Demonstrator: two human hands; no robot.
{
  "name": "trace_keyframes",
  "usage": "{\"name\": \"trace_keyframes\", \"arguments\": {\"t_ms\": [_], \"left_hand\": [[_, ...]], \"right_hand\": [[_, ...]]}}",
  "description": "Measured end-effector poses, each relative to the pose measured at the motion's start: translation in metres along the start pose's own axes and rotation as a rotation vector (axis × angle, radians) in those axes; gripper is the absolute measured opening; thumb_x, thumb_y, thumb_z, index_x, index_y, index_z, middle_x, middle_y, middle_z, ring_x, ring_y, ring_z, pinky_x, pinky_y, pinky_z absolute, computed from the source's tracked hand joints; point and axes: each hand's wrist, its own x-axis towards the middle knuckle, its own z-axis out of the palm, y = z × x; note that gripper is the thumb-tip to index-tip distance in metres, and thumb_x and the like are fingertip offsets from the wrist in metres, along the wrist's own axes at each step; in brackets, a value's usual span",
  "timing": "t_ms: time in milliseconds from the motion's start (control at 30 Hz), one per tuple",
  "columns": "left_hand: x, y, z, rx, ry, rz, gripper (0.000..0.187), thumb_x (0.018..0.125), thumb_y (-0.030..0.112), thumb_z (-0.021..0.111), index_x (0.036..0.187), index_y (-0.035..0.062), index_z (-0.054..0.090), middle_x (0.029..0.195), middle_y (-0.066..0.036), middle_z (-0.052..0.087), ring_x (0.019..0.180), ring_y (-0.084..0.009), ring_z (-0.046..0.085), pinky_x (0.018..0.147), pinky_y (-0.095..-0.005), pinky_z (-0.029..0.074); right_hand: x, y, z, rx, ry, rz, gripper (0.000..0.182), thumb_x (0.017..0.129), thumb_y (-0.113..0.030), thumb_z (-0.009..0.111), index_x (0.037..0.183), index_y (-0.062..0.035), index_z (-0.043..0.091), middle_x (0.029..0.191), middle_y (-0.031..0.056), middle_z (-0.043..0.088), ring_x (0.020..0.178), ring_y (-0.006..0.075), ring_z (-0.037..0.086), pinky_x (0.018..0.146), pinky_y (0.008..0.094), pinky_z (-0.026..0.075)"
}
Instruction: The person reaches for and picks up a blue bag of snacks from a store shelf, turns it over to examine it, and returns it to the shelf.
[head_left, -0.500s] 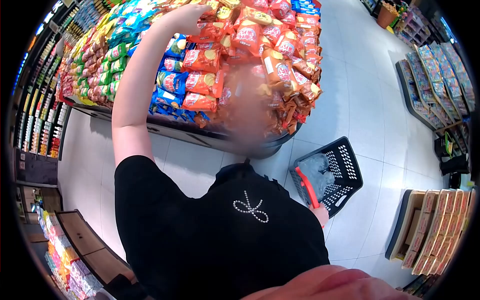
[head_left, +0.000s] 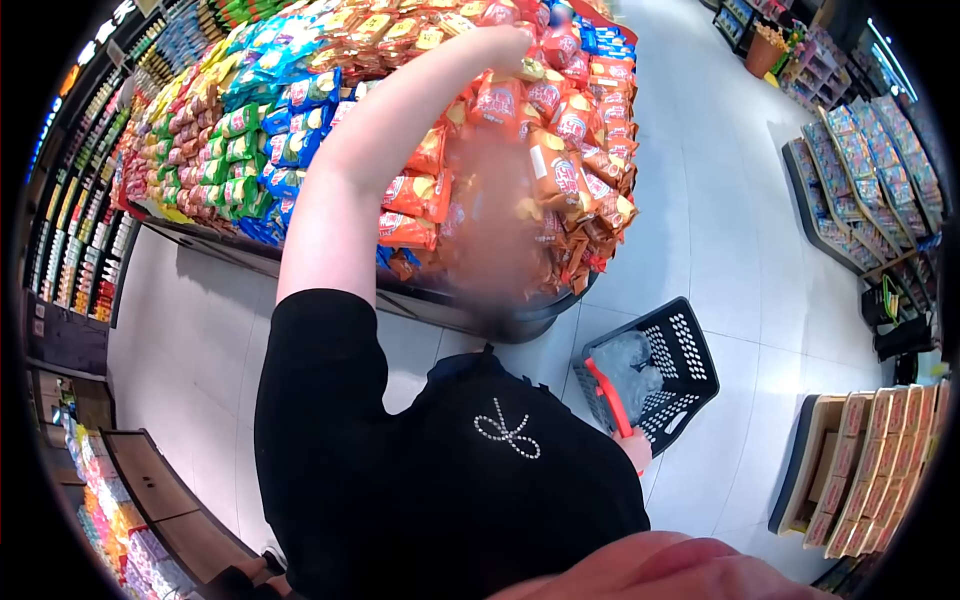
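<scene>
My left hand (head_left: 512, 45) is stretched far over the snack display, among red and orange snack packets (head_left: 497, 102). Its fingers are hidden and blurred at this distance, so I cannot tell whether they grip a packet. Low on the right, my right hand (head_left: 634, 450) is wrapped round the red handle (head_left: 609, 395) of a black shopping basket (head_left: 686, 345). Inside the basket lies a clear plastic bag (head_left: 625, 365). Blue packets (head_left: 290, 150) and green packets (head_left: 240, 122) are stacked left of my outstretched arm.
The display's dark rounded base (head_left: 520, 325) stands in front of my body. Racks of hanging goods (head_left: 870, 185) and a shelf of boxed goods (head_left: 875, 470) line the right side. Bottle shelves (head_left: 80, 220) run along the left, and pale floor tiles (head_left: 690, 200) form the aisle.
My left hand has swept right across the display, from the yellow-orange packets to the red ones. My right hand still holds the basket, which sits slightly lower in view.
</scene>
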Motion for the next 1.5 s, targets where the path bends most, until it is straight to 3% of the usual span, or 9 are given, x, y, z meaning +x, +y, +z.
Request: {"name": "trace_keyframes", "arguments": {"t_ms": [200, 333, 467, 667, 800, 967, 1233, 1400, 1500], "left_hand": [[0.025, -0.008, 0.025, 0.08, 0.1, 0.115, 0.039, 0.069, 0.04, 0.06, 0.083, 0.0034, 0.062, 0.078, -0.014, 0.061, 0.076, -0.0293, 0.059, 0.066, -0.0376, 0.046], [0.02, 0.005, 0.013, 0.054, -0.014, 0.064, 0.027, 0.062, 0.016, 0.066, 0.087, 0.0041, 0.064, 0.09, -0.013, 0.062, 0.085, -0.0267, 0.059, 0.072, -0.0358, 0.048], [0.014, 0.006, 0.005, 0.028, 0.005, 0.111, 0.03, 0.066, 0.022, 0.065, 0.089, 0.0038, 0.062, 0.089, -0.013, 0.061, 0.085, -0.0277, 0.059, 0.072, -0.0371, 0.048], [-0.048, -0.012, -0.053, -0.4, 0.274, -0.102, 0.055, 0.077, 0.052, 0.05, 0.102, 0.0037, 0.055, 0.096, -0.017, 0.059, 0.094, -0.0321, 0.055, 0.076, -0.0406, 0.045], [-0.068, -0.083, -0.046, -0.26, 0.605, -0.361, 0.041, 0.075, 0.034, 0.054, 0.104, 0.0057, 0.055, 0.098, -0.02, 0.058, 0.09, -0.0325, 0.055, 0.075, -0.0398, 0.044], [-0.049, -0.172, 0.01, 0.007, 0.248, -0.591, 0.059, 0.075, 0.051, 0.052, 0.109, 0.0027, 0.05, 0.099, -0.021, 0.058, 0.096, -0.033, 0.054, 0.08, -0.0412, 0.044], [-0.07, -0.116, -0.003, 0.051, 0.34, -0.717, 0.058, 0.072, 0.045, 0.059, 0.118, 0.0138, 0.045, 0.114, -0.015, 0.049, 0.107, -0.0291, 0.047, 0.087, -0.0398, 0.041], [-0.053, -0.095, -0.013, 0.05, 0.509, -0.365, 0.033, 0.075, 0.025, 0.052, 0.1, 0.0036, 0.057, 0.099, -0.021, 0.056, 0.091, -0.0335, 0.054, 0.078, -0.0391, 0.043], [-0.016, -0.107, 0.025, 0.099, 0.413, -0.02, 0.056, 0.066, 0.028, 0.068, 0.117, 0.0194, 0.047, 0.117, -0.008, 0.048, 0.11, -0.0268, 0.044, 0.088, -0.0411, 0.038]], "right_hand": [[0.001, 0.0, 0.005, 0.01, 0.078, -0.012, 0.02, 0.063, -0.029, 0.06, 0.061, -0.0092, 0.058, 0.059, 0.0122, 0.058, 0.06, 0.0315, 0.06, 0.055, 0.0408, 0.047], [0.0, 0.001, 0.006, 0.018, 0.074, -0.017, 0.02, 0.063, -0.029, 0.06, 0.06, -0.009, 0.058, 0.059, 0.0125, 0.058, 0.059, 0.0319, 0.059, 0.055, 0.0411, 0.047], [0.003, 0.005, 0.011, 0.027, 0.056, -0.022, 0.021, 0.064, -0.029, 0.06, 0.061, -0.0085, 0.058, 0.059, 0.0129, 0.059, 0.06, 0.0324, 0.059, 0.056, 0.0418, 0.047], [0.004, 0.001, 0.004, 0.012, 0.027, -0.01, 0.026, 0.067, -0.033, 0.06, 0.061, -0.0085, 0.059, 0.061, 0.0135, 0.059, 0.061, 0.0329, 0.06, 0.057, 0.0424, 0.047], [0.004, 0.001, 0.006, -0.002, 0.01, 0.005, 0.027, 0.067, -0.035, 0.061, 0.062, -0.0087, 0.059, 0.061, 0.0137, 0.059, 0.062, 0.0328, 0.06, 0.057, 0.0423, 0.048], [0.004, -0.003, 0.004, 0.012, 0.026, 0.008, 0.027, 0.068, -0.035, 0.061, 0.065, -0.0086, 0.059, 0.063, 0.014, 0.059, 0.063, 0.033, 0.06, 0.058, 0.0421, 0.048], [0.006, -0.007, 0.004, 0.013, 0.055, 0.017, 0.025, 0.067, -0.033, 0.061, 0.065, -0.0086, 0.059, 0.062, 0.0139, 0.059, 0.062, 0.0336, 0.06, 0.057, 0.0423, 0.048], [0.006, -0.009, 0.003, 0.007, 0.057, 0.027, 0.023, 0.066, -0.032, 0.061, 0.066, -0.0088, 0.06, 0.062, 0.0136, 0.059, 0.061, 0.0328, 0.06, 0.057, 0.0419, 0.048], [0.006, -0.008, 0.005, 0.001, 0.069, 0.024, 0.022, 0.066, -0.031, 0.062, 0.065, -0.0091, 0.06, 0.061, 0.0133, 0.059, 0.06, 0.0322, 0.06, 0.055, 0.0413, 0.048]]}}
